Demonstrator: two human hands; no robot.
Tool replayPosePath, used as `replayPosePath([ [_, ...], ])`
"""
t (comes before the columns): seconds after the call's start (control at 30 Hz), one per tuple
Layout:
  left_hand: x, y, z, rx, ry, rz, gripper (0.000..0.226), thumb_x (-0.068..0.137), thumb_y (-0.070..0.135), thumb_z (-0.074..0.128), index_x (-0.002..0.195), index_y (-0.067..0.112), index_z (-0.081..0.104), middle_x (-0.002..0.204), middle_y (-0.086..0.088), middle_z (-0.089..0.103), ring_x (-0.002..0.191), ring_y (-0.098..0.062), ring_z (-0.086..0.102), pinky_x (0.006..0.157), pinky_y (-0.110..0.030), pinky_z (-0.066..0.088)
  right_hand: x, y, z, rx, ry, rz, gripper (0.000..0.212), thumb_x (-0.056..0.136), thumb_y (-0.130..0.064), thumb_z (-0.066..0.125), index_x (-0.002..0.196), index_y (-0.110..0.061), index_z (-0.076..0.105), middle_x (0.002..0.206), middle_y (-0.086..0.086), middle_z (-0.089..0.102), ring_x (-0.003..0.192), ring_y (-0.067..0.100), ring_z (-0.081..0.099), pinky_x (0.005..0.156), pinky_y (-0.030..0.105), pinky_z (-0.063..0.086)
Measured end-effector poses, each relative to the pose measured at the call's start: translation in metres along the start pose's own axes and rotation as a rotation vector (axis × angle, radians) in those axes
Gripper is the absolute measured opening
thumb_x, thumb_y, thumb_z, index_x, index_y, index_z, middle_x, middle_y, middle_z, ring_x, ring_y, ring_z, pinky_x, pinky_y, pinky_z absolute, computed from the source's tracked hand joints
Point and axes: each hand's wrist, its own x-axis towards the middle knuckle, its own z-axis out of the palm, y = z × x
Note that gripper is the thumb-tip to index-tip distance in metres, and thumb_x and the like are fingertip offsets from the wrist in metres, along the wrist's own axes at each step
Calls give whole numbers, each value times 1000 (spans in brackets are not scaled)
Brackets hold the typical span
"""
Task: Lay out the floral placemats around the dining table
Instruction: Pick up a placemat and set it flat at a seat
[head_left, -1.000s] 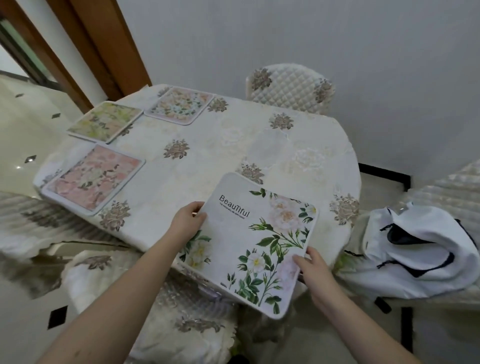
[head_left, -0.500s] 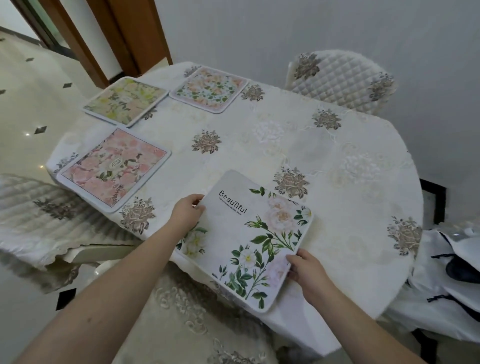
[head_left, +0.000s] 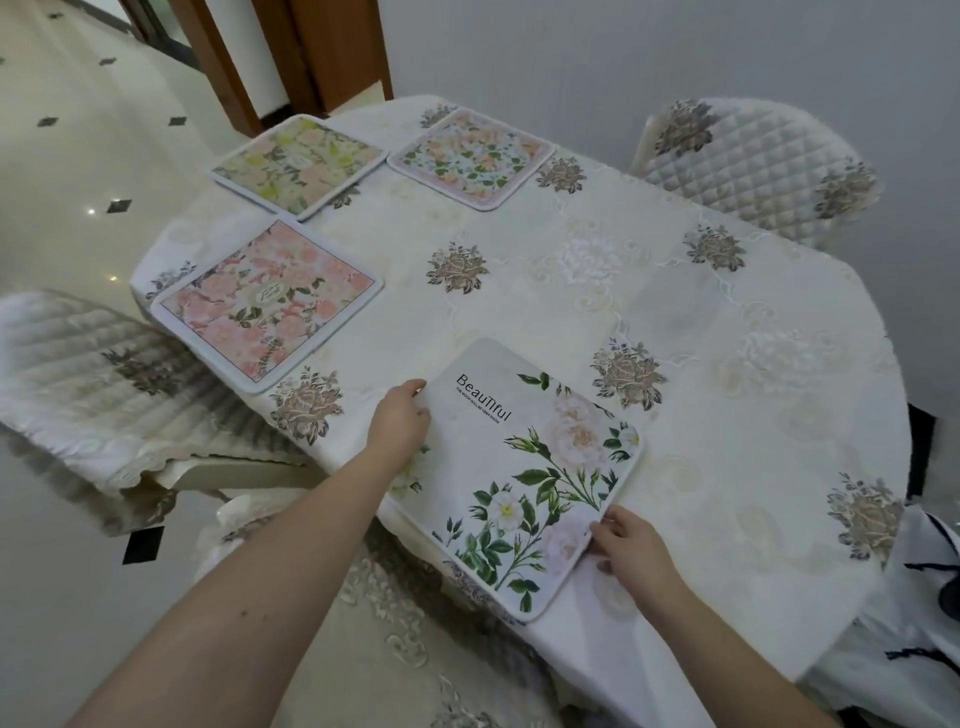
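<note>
A white placemat (head_left: 524, 467) printed with green leaves, pale flowers and the word "Beautiful" lies at the near edge of the dining table (head_left: 649, 291). My left hand (head_left: 397, 423) grips its left edge and my right hand (head_left: 626, 548) grips its near right corner. Three other floral placemats lie flat on the table's left part: a pink one (head_left: 267, 304), a yellow-green one (head_left: 298, 163) and a pink-and-green one (head_left: 472, 158).
The table wears a cream embroidered cloth. Quilted chairs stand at the far right (head_left: 763, 166), at the left (head_left: 104, 384) and just below me (head_left: 395, 634). A white garment with black trim (head_left: 914, 623) lies at the right edge. A wooden door frame (head_left: 291, 57) stands behind.
The white placemat has gone from being held over the table's edge to lying on the cloth, further in. Both hands kept their hold. My view moved closer and leftward.
</note>
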Motion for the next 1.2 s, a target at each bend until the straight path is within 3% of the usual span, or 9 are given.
replayPosePath([
  [0.13,-19,-2,8,102,74,10,57,93,13,56,148,13,40,149,-11,43,137,-30,40,111,-45,35,5,0,-9,-273,-6,-99,10,96,-19,60,90,-12,64,81,0,72,69,13,70,55,27,53],
  [0.2,-38,1,19,143,115,45,55,94,14,54,147,10,41,150,-11,42,138,-29,38,112,-44,34,7,2,-15,-409,22,-180,17,96,-25,58,88,-13,66,75,-2,70,69,14,67,64,31,52],
  [0.37,-110,17,76,249,79,114,53,95,17,52,147,11,42,155,-10,38,144,-26,32,120,-43,25,11,7,-27,-481,129,-424,15,99,-24,51,91,-18,62,77,-5,59,73,17,56,59,29,39],
  [0.47,-144,33,118,276,98,100,50,101,23,45,150,13,40,160,-7,30,150,-25,22,122,-41,15,19,2,-32,-611,44,-703,11,97,-15,56,102,-12,65,93,2,61,89,23,55,79,36,44],
  [0.57,-158,52,152,274,178,-27,52,104,29,37,154,17,31,164,-1,19,152,-18,11,122,-35,1,35,-1,-31,-777,-82,-859,29,96,-13,53,124,-10,62,120,7,63,115,26,55,98,40,43],
  [0.7,-167,72,182,345,225,-138,58,103,35,20,157,14,20,165,-3,12,153,-17,5,123,-36,-3,58,1,-18,-974,-257,-1027,50,102,-21,42,150,-9,38,157,6,35,148,21,24,122,37,13],
  [0.8,-171,73,191,426,229,-179,64,100,40,9,157,12,19,165,-5,11,153,-21,9,124,-43,6,70,7,-11,-1115,-301,-1097,55,104,-29,31,155,-11,23,163,3,18,152,17,9,123,34,-3],
  [1.0,-183,62,191,533,157,-28,61,103,46,22,157,17,22,165,0,16,152,-21,14,120,-50,6,90,7,-21,-1178,-293,-1175,62,100,-42,28,152,-9,33,160,6,28,149,20,24,118,38,17],
  [1.2,-189,51,178,581,44,-2,70,101,61,19,159,23,7,166,3,5,153,-19,4,121,-47,4,126,-13,-46,-1240,-257,-1109,66,101,-47,21,157,-13,15,164,2,11,152,15,4,123,34,1],
])
